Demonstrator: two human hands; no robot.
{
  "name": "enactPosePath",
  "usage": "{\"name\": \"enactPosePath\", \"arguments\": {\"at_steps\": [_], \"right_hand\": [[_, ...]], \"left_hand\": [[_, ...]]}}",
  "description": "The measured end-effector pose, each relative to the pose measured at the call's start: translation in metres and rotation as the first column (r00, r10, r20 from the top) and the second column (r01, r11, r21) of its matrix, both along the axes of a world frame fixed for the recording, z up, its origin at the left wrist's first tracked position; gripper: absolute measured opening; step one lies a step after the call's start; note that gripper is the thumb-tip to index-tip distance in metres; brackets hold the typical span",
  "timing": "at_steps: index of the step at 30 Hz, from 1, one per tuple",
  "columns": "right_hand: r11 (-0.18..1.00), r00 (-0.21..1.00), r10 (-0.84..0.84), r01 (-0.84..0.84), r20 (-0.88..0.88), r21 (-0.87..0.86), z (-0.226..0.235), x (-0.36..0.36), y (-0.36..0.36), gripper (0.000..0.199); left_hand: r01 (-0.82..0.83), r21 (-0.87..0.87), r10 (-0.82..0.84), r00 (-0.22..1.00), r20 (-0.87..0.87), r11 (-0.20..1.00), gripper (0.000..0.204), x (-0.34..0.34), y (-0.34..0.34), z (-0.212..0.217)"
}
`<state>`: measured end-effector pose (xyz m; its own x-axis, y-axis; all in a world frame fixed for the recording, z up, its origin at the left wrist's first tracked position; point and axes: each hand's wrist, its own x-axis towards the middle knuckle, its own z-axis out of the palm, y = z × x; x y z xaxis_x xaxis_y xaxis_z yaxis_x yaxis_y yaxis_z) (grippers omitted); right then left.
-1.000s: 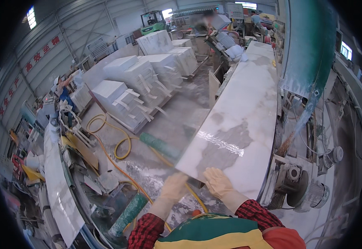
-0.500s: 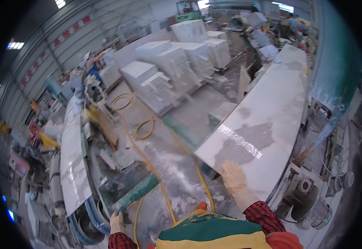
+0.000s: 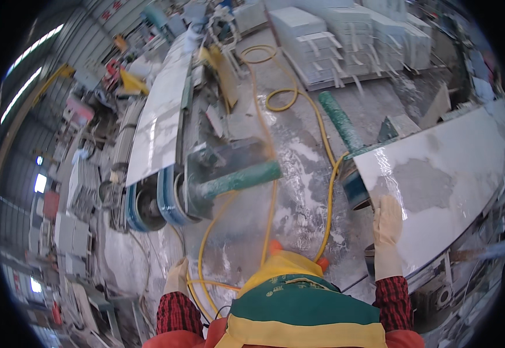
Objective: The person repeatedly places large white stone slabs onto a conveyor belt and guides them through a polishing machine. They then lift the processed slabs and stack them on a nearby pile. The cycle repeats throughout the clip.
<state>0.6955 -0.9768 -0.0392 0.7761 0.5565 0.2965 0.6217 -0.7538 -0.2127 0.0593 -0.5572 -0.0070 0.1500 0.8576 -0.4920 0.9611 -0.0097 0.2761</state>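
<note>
My right hand, in a cream rubber glove, rests flat with fingers stretched along the near left corner of a long white stone slab. Grey damp patches and a glare streak mark the slab's surface. Beneath its end shows a blue drum. At the lower left, my left hand, gloved alike, hangs loose above the floor with nothing seen in it; its fingers are partly turned from view. Beside it runs a yellow hose. A green and yellow apron covers my front.
On the left stands another long conveyor carrying a white slab, with blue end wheels and a green roller jutting toward the middle. A second green bar juts near the right slab. Stacked white blocks stand beyond the wet floor.
My view has swung left and down, so the scene shifts rightward and the left conveyor shows more fully. The right hand stays on the slab's edge; the left still hangs free.
</note>
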Motion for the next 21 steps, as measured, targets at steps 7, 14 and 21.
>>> {"name": "enactPosePath", "arguments": {"at_steps": [7,14,21], "right_hand": [[0.998,1.0,0.002,-0.001,0.009,-0.068,0.006,0.001,-0.001,0.049],[0.979,0.997,0.02,-0.006,0.068,-0.206,-0.014,0.028,-0.027,0.046],[0.845,0.846,-0.469,0.347,-0.253,-0.407,0.005,0.045,0.059,0.046]], "left_hand": [[-0.11,-0.087,0.122,0.981,0.151,0.99,0.066,-0.018,-0.011,-0.034],[-0.271,-0.112,0.289,0.935,0.204,0.956,0.068,-0.104,-0.006,-0.093],[-0.616,-0.321,0.689,0.691,0.218,0.719,0.066,-0.212,-0.014,-0.188]]}}
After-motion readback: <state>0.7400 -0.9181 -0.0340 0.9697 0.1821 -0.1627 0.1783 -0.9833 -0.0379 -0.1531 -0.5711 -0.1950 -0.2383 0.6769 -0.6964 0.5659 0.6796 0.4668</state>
